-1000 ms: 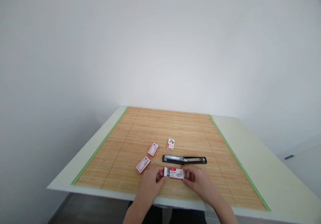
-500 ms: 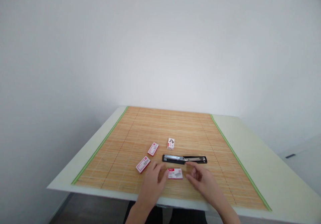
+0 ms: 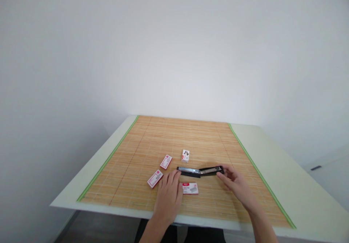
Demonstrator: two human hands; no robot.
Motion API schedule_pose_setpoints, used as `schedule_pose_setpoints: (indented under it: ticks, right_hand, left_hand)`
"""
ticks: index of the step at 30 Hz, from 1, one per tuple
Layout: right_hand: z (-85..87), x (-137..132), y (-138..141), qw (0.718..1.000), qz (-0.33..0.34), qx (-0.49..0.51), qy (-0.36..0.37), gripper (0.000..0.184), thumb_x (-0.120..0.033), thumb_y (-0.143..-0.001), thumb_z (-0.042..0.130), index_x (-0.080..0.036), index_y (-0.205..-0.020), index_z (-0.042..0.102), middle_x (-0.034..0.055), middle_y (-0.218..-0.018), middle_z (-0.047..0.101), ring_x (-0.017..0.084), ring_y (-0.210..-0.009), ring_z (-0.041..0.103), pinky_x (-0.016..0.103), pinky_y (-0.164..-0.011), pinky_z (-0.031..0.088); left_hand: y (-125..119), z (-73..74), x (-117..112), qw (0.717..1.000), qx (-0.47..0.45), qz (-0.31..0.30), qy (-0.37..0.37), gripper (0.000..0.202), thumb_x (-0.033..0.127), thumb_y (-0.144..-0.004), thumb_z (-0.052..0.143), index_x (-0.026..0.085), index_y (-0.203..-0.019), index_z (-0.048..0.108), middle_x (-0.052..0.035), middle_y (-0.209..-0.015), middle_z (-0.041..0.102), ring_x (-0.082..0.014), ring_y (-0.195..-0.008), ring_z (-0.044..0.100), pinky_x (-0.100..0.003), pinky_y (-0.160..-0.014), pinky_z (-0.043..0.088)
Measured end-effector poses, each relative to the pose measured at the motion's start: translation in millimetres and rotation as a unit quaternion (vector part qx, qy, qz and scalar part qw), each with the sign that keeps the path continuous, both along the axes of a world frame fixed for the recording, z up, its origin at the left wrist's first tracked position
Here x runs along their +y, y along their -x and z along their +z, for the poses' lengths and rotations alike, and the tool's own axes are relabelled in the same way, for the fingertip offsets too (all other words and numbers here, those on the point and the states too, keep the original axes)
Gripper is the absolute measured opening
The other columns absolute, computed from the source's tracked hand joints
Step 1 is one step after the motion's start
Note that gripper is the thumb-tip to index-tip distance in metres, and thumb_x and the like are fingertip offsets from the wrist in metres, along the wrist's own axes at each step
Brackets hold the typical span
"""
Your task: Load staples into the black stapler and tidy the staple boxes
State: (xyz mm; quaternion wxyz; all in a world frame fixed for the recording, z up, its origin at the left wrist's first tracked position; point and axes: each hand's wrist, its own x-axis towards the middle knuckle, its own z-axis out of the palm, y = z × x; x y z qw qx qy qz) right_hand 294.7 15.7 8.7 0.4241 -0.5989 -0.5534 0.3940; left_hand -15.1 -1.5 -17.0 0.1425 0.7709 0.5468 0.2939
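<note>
A black stapler [image 3: 200,171] lies unfolded flat on the bamboo mat [image 3: 191,137], its metal rail showing. My right hand [image 3: 235,182] pinches the stapler's right end and lifts it slightly. My left hand [image 3: 169,194] rests flat on the mat, fingers stretched toward the stapler's left end, just left of a white and red staple box [image 3: 190,188]. That box lies between my two hands.
Two more staple boxes [image 3: 166,162] [image 3: 155,178] lie left of the stapler, and a small upright white box [image 3: 185,156] stands behind it. The mat covers a pale table [image 3: 300,185] set into a white corner; green mat edges run left and right.
Both hands let go of the staple box, which now lies on the mat. My right hand moved up and right to the stapler's end; my left hand slid forward toward its other end.
</note>
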Motion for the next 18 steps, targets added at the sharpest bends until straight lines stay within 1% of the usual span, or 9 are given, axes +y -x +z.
schedule_pose_setpoints:
  ticks: [2,4,6,7,9,10,13,15,18]
  right_hand:
    - [16.3,10.6,11.7,0.999,0.027,-0.018,-0.026,0.053,-0.059,-0.086,0.071,-0.019,-0.120,0.068,0.0028,-0.086,0.067,0.019,-0.077,0.060,0.030,-0.067,0.046]
    - [31.6,21.4,31.2,0.996,0.062,-0.053,-0.043,0.046,-0.056,-0.089,0.070,-0.020,-0.117,0.069,0.0026,-0.086,0.068,0.018,-0.076,0.060,0.029,-0.067,0.046]
    - [41.8,32.1,56.9,0.988,0.092,-0.108,-0.067,0.037,-0.051,-0.092,0.069,-0.021,-0.113,0.069,0.0000,-0.080,0.065,0.017,-0.074,0.059,0.029,-0.067,0.044]
    - [44.3,37.1,70.9,0.981,0.102,-0.143,-0.079,0.032,-0.048,-0.091,0.070,-0.022,-0.111,0.069,-0.0014,-0.077,0.064,0.017,-0.071,0.058,0.028,-0.066,0.043]
    - [43.6,45.8,98.4,0.960,0.130,-0.233,-0.087,0.024,-0.040,-0.088,0.074,-0.024,-0.105,0.070,-0.0023,-0.078,0.063,0.016,-0.072,0.057,0.027,-0.066,0.040]
    - [41.1,49.2,110.6,0.949,0.130,-0.272,-0.089,0.020,-0.036,-0.085,0.077,-0.024,-0.099,0.070,-0.0024,-0.078,0.063,0.016,-0.072,0.057,0.027,-0.066,0.039]
    - [30.6,54.5,135.6,0.940,0.127,-0.303,-0.090,0.016,-0.026,-0.079,0.080,-0.023,-0.089,0.068,-0.0005,-0.084,0.064,0.017,-0.077,0.058,0.027,-0.068,0.037]
    - [26.0,54.5,140.8,0.940,0.129,-0.301,-0.092,0.015,-0.024,-0.079,0.079,-0.023,-0.090,0.068,0.0011,-0.089,0.066,0.019,-0.082,0.060,0.028,-0.071,0.039]
    - [25.9,51.1,134.1,0.939,0.140,-0.296,-0.101,0.017,-0.023,-0.081,0.078,-0.024,-0.095,0.070,0.0033,-0.101,0.067,0.021,-0.097,0.061,0.029,-0.081,0.043]
  left_hand:
    - [-0.4,0.8,-0.4,1.000,0.004,0.002,0.001,0.044,0.023,-0.104,0.042,0.026,-0.146,0.054,-0.0066,-0.148,0.055,-0.0278,-0.132,0.048,-0.047,-0.115,0.038]
    - [-0.9,0.5,-1.0,1.000,0.011,0.003,0.001,0.045,0.022,-0.103,0.043,0.026,-0.146,0.053,-0.0061,-0.148,0.055,-0.0276,-0.133,0.048,-0.048,-0.115,0.038]
    - [-1.3,-0.2,-1.6,1.000,0.021,0.007,-0.005,0.046,0.021,-0.102,0.043,0.026,-0.147,0.053,-0.0059,-0.148,0.055,-0.0274,-0.133,0.049,-0.048,-0.115,0.040]
    - [-1.3,-0.6,-1.9,1.000,0.027,0.008,-0.009,0.046,0.020,-0.102,0.043,0.026,-0.147,0.053,-0.0058,-0.148,0.055,-0.0274,-0.133,0.049,-0.048,-0.114,0.041]
    - [-1.2,-1.2,-2.3,0.999,0.036,0.009,-0.020,0.047,0.018,-0.101,0.043,0.027,-0.146,0.053,-0.0056,-0.148,0.055,-0.0273,-0.133,0.050,-0.048,-0.113,0.043]
    - [-1.1,-1.4,-2.4,0.999,0.040,0.009,-0.026,0.047,0.018,-0.101,0.043,0.027,-0.146,0.053,-0.0056,-0.147,0.056,-0.0272,-0.133,0.050,-0.047,-0.113,0.043]
    - [-0.7,-1.9,-2.4,0.998,0.045,0.013,-0.036,0.046,0.016,-0.100,0.043,0.027,-0.144,0.055,-0.0058,-0.146,0.057,-0.0274,-0.132,0.051,-0.048,-0.111,0.045]
    - [-0.5,-2.2,-2.1,0.998,0.043,0.017,-0.035,0.045,0.016,-0.100,0.043,0.027,-0.142,0.056,-0.0057,-0.145,0.058,-0.0272,-0.132,0.052,-0.048,-0.111,0.046]
    - [-0.2,-2.1,-1.5,0.999,0.036,0.015,-0.030,0.045,0.016,-0.100,0.043,0.028,-0.142,0.055,-0.0052,-0.145,0.058,-0.0266,-0.132,0.051,-0.048,-0.111,0.046]
